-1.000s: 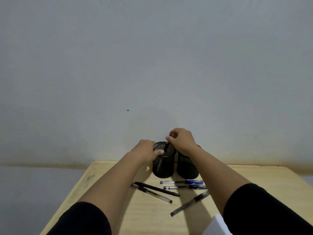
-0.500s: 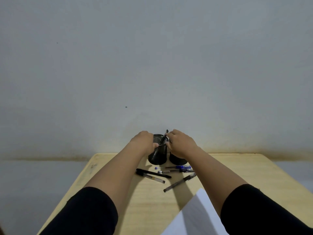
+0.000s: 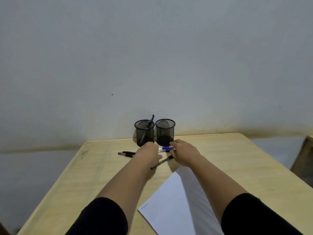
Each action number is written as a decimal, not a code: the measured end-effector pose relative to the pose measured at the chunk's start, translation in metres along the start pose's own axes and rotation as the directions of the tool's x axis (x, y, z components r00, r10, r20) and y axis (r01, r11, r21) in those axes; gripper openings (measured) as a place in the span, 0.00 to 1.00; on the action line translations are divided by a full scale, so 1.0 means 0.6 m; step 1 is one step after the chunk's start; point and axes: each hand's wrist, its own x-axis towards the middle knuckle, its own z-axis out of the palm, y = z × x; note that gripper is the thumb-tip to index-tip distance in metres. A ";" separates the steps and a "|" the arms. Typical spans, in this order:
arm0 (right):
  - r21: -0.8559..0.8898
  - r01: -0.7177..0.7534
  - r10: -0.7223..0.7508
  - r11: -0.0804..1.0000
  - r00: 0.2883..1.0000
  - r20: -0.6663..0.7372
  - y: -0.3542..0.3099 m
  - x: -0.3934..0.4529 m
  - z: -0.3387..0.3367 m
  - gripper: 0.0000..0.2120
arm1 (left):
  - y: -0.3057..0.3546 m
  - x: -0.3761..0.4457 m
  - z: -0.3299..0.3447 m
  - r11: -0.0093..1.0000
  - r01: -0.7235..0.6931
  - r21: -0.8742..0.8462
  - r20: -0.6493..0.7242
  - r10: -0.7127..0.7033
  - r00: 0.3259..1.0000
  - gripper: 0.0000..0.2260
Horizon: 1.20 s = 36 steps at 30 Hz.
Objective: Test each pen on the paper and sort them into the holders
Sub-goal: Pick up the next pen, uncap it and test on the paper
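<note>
Two black mesh holders stand side by side at the table's far edge. The left holder (image 3: 144, 133) has one black pen (image 3: 150, 123) leaning in it; the right holder (image 3: 165, 131) looks empty. In front of them lie a blue pen (image 3: 166, 147) and a clear pen (image 3: 162, 151). My right hand (image 3: 184, 152) pinches the blue pen's right end between thumb and fingers. My left hand (image 3: 149, 152) lies over the pens' left ends, its fingers hidden. Two black pens (image 3: 127, 153) lie to the left, and a dark pen (image 3: 160, 162) lies slanted between my hands. White paper (image 3: 169, 200) lies near me.
The wooden table (image 3: 228, 158) ends at the wall behind the holders. A wooden piece of furniture (image 3: 304, 155) shows at the right edge. A small blue scribble marks the paper's near left corner.
Both hands left the left holder, where a black pen now stands, and came down to the pens lying in front of the holders. The view tilted down, so more paper shows.
</note>
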 end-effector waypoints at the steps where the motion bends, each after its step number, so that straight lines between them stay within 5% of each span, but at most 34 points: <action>1: 0.005 -0.002 0.002 1.000 1.000 0.012 0.005 -0.002 0.006 0.20 | 0.007 -0.002 0.010 1.000 -0.001 -0.003 0.007 0.001 1.000 0.17; 11: 0.066 -0.041 0.043 0.997 0.999 -0.017 0.029 0.010 0.069 0.12 | 0.031 -0.003 0.054 0.998 -0.019 -0.057 -0.008 0.018 1.000 0.10; 22: 0.365 -0.075 0.087 0.928 0.996 -0.016 0.055 0.033 0.026 0.09 | 0.006 0.006 0.054 0.891 -0.024 -0.453 -0.183 -0.067 0.981 0.14; 26: 0.646 -0.071 0.155 0.760 0.985 -0.074 0.043 0.024 -0.039 0.13 | 0.005 -0.018 0.040 0.680 -0.076 -0.729 -0.287 -0.203 0.936 0.13; 30: 0.933 -0.034 0.242 0.357 0.969 -0.057 0.005 -0.001 -0.063 0.08 | 0.030 -0.048 0.018 0.341 -0.125 -0.932 -0.241 -0.326 0.914 0.12; 33: 0.964 -0.023 0.235 0.265 0.971 -0.042 -0.030 -0.026 -0.057 0.07 | 0.041 -0.072 0.008 0.302 -0.169 -0.938 -0.252 -0.264 0.931 0.13; 36: 0.971 0.024 0.205 0.237 0.976 -0.074 -0.053 -0.048 -0.053 0.06 | 0.032 -0.090 -0.008 0.385 -0.201 -0.901 -0.302 -0.224 0.927 0.15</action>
